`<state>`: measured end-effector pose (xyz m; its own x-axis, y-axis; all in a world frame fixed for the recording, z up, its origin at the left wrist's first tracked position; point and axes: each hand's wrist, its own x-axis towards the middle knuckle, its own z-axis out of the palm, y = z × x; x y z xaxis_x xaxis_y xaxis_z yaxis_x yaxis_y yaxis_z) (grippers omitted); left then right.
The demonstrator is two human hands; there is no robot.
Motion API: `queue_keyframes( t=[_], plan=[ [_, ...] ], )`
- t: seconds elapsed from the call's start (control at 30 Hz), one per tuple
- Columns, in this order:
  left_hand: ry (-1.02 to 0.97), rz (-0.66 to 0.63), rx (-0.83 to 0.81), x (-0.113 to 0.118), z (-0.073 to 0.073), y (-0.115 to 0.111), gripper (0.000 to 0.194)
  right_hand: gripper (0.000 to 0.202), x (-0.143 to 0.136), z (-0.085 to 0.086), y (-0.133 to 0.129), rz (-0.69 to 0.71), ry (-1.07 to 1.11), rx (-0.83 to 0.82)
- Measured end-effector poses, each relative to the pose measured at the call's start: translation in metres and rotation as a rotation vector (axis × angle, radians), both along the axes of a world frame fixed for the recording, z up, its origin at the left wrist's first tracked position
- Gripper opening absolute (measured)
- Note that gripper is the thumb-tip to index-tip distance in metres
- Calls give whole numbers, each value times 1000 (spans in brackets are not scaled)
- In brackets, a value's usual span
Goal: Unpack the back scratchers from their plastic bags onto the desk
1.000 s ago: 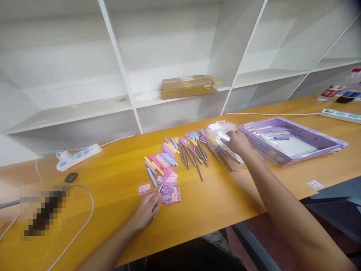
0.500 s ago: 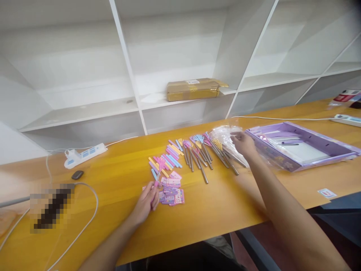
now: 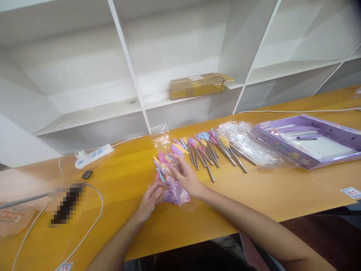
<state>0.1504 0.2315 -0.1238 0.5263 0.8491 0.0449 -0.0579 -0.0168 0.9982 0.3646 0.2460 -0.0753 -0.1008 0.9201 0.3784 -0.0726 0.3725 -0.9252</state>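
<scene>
My left hand (image 3: 151,198) is closed on the pink handle of a small back scratcher (image 3: 159,167), its hand-shaped head pointing away from me. Right beside it, my right hand (image 3: 186,176) has its fingers curled, pinching a clear plastic bag (image 3: 179,194). Film of the bag shows below the fingers, over the printed cards; more clear film (image 3: 160,136) stands up beyond the scratcher's head. Under and behind my hands lie pastel handle sleeves (image 3: 178,146) in pink, purple, yellow and blue. Right of them, several back scratchers (image 3: 208,150) with metal rods lie in a loose pile.
Clear plastic bags (image 3: 248,145) lie right of the pile, against a purple tray box (image 3: 284,146). A power strip (image 3: 94,155), a small black object (image 3: 87,174) and a white cable (image 3: 100,203) are on the left. A cardboard box (image 3: 200,86) sits on the shelf.
My right hand has come left from the pile of plastic bags to my left hand, bringing a clear bag. My left hand still holds the pink back scratcher. The view has shifted slightly.
</scene>
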Motion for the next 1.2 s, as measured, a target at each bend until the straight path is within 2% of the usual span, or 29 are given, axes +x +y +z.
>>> queue_keyframes(
  t=[0.07,0.13,0.23,0.37,0.47,0.57,0.63,0.7,0.77,0.83,0.9,0.97,1.1,1.2],
  plan=[
    [46,4,40,2,0,-2,49,40,-13,-17,-4,-9,-22,-18],
    [126,41,116,4,0,-4,45,35,-18,-28,-7,43,-24,-43],
    [260,84,203,6,0,-5,39,31,-18,-38,-10,129,33,-74],
    [334,45,185,3,2,-5,38,45,-14,-46,-2,96,216,-228],
    [385,2,201,1,8,-4,37,51,-14,-51,3,256,257,-370],
    [422,-44,257,2,15,-4,36,50,-14,-53,5,391,222,-406],
    [388,-42,290,3,20,-4,34,49,-11,-51,7,334,258,-394],
    [275,8,282,2,23,-2,30,48,-3,-45,12,202,353,-345],
    [117,152,237,-1,25,2,28,46,10,-34,17,62,445,-261],
    [-19,372,208,-6,25,8,29,43,23,-23,20,-29,451,-181],
    [-119,579,212,-11,26,15,32,41,32,-14,17,-53,330,-127],
    [-192,694,218,-15,29,20,32,42,35,-10,11,-27,110,-60],
    [-298,748,196,-19,37,26,32,38,24,-16,-3,70,-382,136],
    [-364,764,175,-20,41,27,33,34,16,-25,-4,88,-627,166]
  ],
)
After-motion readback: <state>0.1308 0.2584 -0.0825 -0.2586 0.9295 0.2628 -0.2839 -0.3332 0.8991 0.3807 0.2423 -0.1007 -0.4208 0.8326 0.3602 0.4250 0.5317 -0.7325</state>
